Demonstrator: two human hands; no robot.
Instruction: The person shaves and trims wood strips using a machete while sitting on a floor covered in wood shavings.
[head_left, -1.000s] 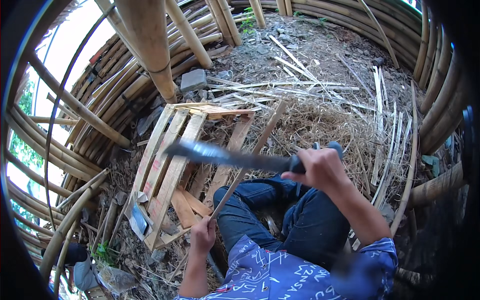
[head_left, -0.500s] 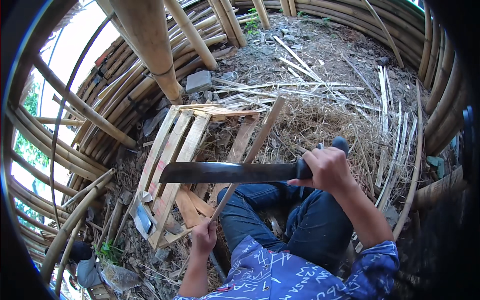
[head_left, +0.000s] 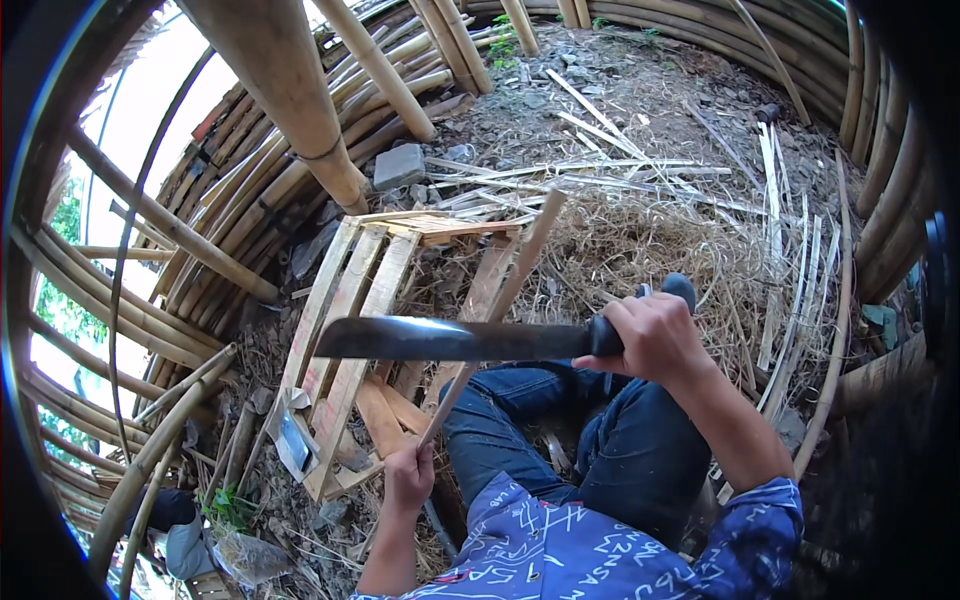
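My right hand (head_left: 652, 335) is closed around the dark handle of a machete (head_left: 450, 340). Its broad blade points left and passes in front of a thin wooden strip (head_left: 530, 252). That strip slants up and away from my left hand (head_left: 409, 473), which is closed around its lower end. From this view I cannot tell whether the blade touches the strip. Just beyond my left hand lies a slatted wooden crate (head_left: 375, 290), with short orange-brown wood pieces (head_left: 380, 418) beside it.
Pale split strips (head_left: 640, 165) and a heap of fine shavings (head_left: 640, 240) cover the ground ahead. Thick bamboo posts (head_left: 290, 90) rise at the left. A grey block (head_left: 400, 165) sits by a post. At the lower left are a person (head_left: 175, 525) and a plastic bag (head_left: 250, 558).
The machete has dipped very slightly at its handle end, blade still across the strip. Both hands keep their grip and have barely moved. The view has shifted a little.
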